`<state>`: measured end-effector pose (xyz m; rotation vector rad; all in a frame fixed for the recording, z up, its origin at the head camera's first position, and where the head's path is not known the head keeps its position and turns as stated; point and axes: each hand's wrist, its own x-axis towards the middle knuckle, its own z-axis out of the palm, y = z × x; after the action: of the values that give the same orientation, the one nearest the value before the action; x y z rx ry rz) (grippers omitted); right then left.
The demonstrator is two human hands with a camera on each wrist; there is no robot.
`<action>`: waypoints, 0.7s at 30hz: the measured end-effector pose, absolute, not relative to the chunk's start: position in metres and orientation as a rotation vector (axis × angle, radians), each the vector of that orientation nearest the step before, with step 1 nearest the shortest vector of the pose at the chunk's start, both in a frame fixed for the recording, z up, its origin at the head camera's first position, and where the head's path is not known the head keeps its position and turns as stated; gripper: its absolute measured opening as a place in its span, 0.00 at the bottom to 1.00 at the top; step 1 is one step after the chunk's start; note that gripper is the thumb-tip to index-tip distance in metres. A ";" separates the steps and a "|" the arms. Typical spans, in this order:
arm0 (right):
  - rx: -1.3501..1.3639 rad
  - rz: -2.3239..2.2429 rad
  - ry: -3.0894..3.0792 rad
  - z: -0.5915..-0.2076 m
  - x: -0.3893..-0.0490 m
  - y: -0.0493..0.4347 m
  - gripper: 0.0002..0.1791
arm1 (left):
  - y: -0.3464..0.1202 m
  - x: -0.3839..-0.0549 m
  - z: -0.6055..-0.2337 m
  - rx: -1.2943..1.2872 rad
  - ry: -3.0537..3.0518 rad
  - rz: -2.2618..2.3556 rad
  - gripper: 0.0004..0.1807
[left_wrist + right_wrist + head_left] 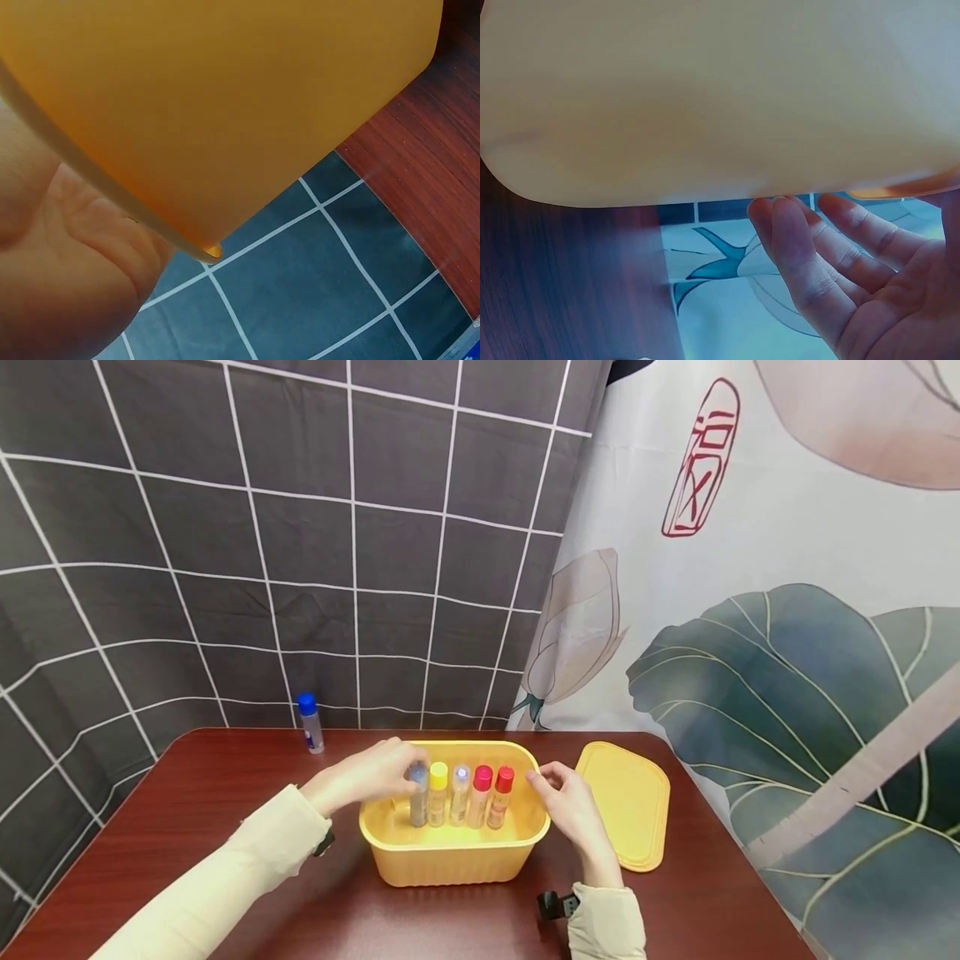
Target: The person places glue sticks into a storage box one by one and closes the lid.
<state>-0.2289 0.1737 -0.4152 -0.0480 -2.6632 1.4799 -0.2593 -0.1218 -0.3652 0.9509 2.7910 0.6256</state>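
A yellow plastic bin (453, 866) stands on the table, with several small clear bottles in a row inside. My left hand (375, 770) reaches over its left rim, fingertips pinching the greyish-blue cap of the leftmost bottle (418, 806). Beside that one are a yellow-capped bottle (437, 802), a pale-capped bottle (460, 802) and two red-capped bottles (480, 802). My right hand (573, 806) is at the right rim, its fingertips close against the bin wall (705, 135). In the left wrist view the bin hides my left fingertips, leaving the palm (82, 247) visible.
A blue-capped bottle (311, 728) stands at the back left of the reddish-brown table (315, 910). To the right of the bin lies a flat yellow lid (633, 810). Grid-patterned dark cloth (300, 543) and a leaf-printed cloth (750, 693) hang behind the table.
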 end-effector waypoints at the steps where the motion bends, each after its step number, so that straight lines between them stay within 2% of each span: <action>1: -0.047 1.482 -2.662 -0.415 -0.229 0.174 0.13 | -0.122 -0.259 -0.365 0.948 2.790 0.629 0.08; 16: -0.022 1.466 -2.651 -0.415 -0.230 0.173 0.11 | -0.121 -0.260 -0.369 0.918 2.800 0.606 0.11; 21: -0.027 1.464 -2.657 -0.415 -0.230 0.173 0.12 | -0.121 -0.259 -0.370 0.863 2.786 0.626 0.15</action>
<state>-0.2296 0.1733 -0.4153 -0.0273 -2.6568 1.4638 -0.2585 -0.1208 -0.3696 0.8631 2.7862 0.6262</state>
